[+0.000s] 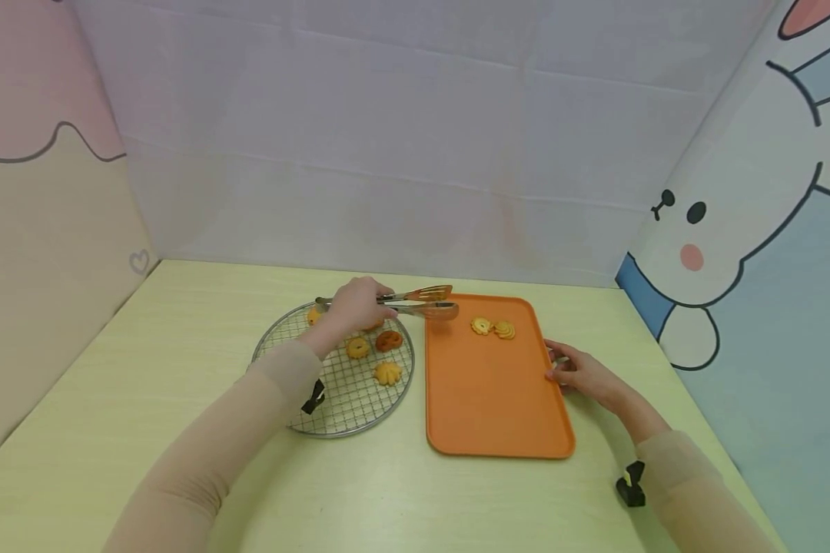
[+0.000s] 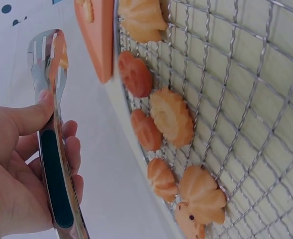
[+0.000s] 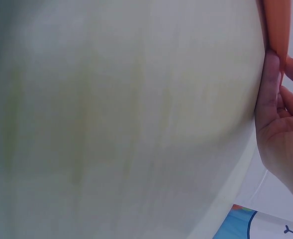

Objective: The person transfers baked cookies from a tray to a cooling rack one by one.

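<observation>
The head camera is looking forward and down from above the left hand (image 1: 354, 302) and right hand (image 1: 584, 376). Close by, the left wrist view is facing the rack (image 1: 360, 401), shared with the head; the right is facing the surface (image 1: 401, 503), sharing the tray (image 1: 494, 395).

Pale yellow-green flat surface (image 1: 360, 499) carried a round silver wire-mesh rack (image 1: 358, 407) and, just beside it, rectangular orange tray (image 1: 491, 399).
</observation>
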A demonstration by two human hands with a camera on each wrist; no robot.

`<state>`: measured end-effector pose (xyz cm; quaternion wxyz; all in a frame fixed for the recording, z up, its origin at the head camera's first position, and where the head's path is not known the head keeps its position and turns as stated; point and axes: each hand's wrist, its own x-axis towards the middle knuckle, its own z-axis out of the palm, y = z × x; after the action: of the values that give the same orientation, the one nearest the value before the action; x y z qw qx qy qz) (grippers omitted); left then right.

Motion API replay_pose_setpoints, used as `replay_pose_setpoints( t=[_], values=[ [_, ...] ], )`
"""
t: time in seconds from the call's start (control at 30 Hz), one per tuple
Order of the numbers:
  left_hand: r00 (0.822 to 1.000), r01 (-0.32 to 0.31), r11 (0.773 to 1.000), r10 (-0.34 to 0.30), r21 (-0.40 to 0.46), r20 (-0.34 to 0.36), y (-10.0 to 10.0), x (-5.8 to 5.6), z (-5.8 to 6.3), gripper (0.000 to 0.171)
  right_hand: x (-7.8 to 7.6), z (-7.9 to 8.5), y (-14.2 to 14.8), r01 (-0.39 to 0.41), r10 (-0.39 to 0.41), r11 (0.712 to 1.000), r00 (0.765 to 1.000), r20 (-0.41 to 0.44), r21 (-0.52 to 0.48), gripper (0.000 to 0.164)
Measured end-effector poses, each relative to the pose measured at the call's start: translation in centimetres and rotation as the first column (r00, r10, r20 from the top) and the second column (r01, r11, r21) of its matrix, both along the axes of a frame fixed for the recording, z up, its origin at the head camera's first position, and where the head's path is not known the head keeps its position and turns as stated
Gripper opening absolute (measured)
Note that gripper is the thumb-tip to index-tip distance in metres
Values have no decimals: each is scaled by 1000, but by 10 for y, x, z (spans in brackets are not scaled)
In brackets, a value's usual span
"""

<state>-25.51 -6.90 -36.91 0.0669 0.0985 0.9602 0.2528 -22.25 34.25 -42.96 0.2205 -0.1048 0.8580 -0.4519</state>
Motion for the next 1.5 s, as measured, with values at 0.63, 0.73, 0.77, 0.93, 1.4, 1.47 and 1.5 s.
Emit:
replay_pose_setpoints(
  t=[0.63, 0.73, 0.77, 0.93, 1.4, 1.47, 1.5],
  values=[
    [993, 33, 999, -32, 9, -116, -29, 25, 27, 50, -3, -3, -1, 9, -9, 1000, 1000, -8, -5, 68],
    [994, 30, 999, -27, 24, -109, -33, 27, 33, 50, -3, -2, -2, 16, -17, 1000, 1000, -7, -13, 68],
    [994, 28, 999, -24, 33, -105, -35, 27, 34, 50, -4, -2, -2, 19, -19, 1000, 1000, -6, -15, 68],
    [993, 25, 998, -19, 55, -118, -43, 30, 43, 49, -5, -1, -5, 30, -30, 999, 1000, -4, -16, 68],
    [973, 29, 997, -12, 70, -229, -69, 49, 47, 47, -8, 1, -7, 47, -47, 999, 999, 5, -21, 68],
    [970, 40, 997, -23, 65, -240, -72, 50, 45, 46, -8, 2, -7, 48, -48, 999, 999, 6, -21, 68],
    [970, 43, 997, -26, 63, -242, -74, 50, 45, 45, -9, 2, -7, 49, -49, 999, 999, 8, -21, 68]
  ],
)
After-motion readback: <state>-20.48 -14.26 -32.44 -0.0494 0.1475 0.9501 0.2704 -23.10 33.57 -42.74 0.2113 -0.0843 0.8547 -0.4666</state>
